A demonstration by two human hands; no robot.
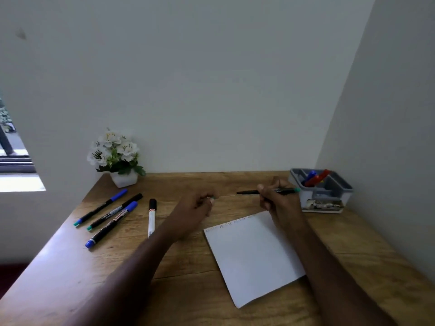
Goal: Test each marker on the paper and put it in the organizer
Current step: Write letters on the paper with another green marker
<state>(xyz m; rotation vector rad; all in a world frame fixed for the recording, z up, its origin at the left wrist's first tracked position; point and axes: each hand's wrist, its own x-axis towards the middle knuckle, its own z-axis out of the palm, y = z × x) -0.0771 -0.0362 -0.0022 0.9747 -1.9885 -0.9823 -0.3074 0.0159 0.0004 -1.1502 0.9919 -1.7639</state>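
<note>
My right hand grips a black marker with a green end, held level above the desk, its bare tip pointing left. My left hand is curled round a small green-tipped piece, seemingly the cap, a short way left of the tip. The white paper lies below both hands, with faint scribbles along its top edge. The grey organizer stands at the back right and holds a blue and a red marker. Several markers lie on the left of the desk, one of them white-bodied.
A white pot of white flowers stands at the back left corner of the wooden desk. Walls close in the desk behind and on the right. The desk's left edge drops off beside the loose markers.
</note>
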